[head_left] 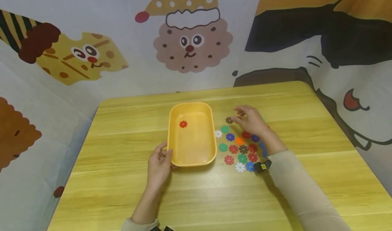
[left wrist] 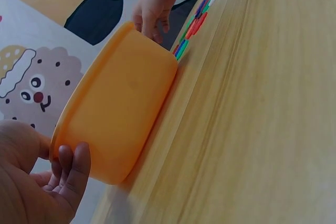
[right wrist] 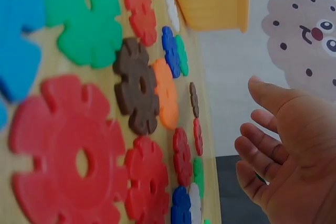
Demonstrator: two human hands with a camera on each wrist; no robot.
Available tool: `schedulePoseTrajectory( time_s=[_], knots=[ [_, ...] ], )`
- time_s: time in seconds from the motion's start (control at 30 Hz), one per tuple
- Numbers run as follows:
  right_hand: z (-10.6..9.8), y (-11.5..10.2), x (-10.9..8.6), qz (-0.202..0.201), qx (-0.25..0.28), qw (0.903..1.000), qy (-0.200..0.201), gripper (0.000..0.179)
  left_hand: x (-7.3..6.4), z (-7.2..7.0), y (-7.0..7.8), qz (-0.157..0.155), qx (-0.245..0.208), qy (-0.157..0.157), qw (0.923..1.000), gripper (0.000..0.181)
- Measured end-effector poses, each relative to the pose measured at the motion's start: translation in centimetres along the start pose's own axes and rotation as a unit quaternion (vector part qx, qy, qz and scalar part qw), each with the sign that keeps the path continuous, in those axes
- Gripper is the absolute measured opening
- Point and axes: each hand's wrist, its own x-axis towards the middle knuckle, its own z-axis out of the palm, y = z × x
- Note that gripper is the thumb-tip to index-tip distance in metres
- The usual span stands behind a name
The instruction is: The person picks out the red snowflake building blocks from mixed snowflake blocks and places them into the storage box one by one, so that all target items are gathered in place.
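My left hand (head_left: 159, 164) grips the near left rim of a yellow plastic tray (head_left: 193, 145), thumb at the rim and fingers against the outer wall. Inside the tray lies one red notched disc (head_left: 183, 124), flat on the bottom. To the right, my right hand (head_left: 252, 122) hovers over loose snowflake-shaped building discs, its fingers loosely bent with nothing between them. Nearest its thumb is a brown disc (head_left: 229, 120); the right wrist view shows the hand (right wrist: 299, 150) apart from the discs. Part of the spread is hidden under the right forearm.
Several notched discs in red, green, blue, white, brown and orange lie flat beside the tray, such as a white disc (head_left: 240, 167) at the near edge of the group. The wooden table (head_left: 122, 132) meets a cartoon-printed cloth (head_left: 131, 77) behind it.
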Motion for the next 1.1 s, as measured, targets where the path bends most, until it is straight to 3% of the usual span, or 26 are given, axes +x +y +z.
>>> schedulePoseTrajectory(
  time_s=[0.23, 0.57, 0.87, 1.1],
  knots=[
    [-0.1, 0.9, 0.0, 0.011, -0.014, 0.9998, -0.013, 0.047, 0.1, 0.0, -0.1, -0.002, 0.005, -0.001, 1.0, 0.042],
    [0.0, 1.7, 0.2, 0.062, -0.035, 0.9943, -0.08, 0.049, 0.1, 0.0, 0.0, -0.007, 0.006, -0.002, 1.0, 0.042],
    [0.2, 2.0, 0.4, 0.055, -0.063, 0.9932, -0.081, 0.037, 0.1, -0.1, 0.0, -0.011, 0.01, -0.002, 0.9999, 0.042],
    [0.0, 2.1, 0.6, 0.077, -0.048, 0.9915, -0.093, 0.042, 0.1, 0.0, -0.1, -0.014, 0.009, -0.001, 0.9999, 0.041]
  ],
)
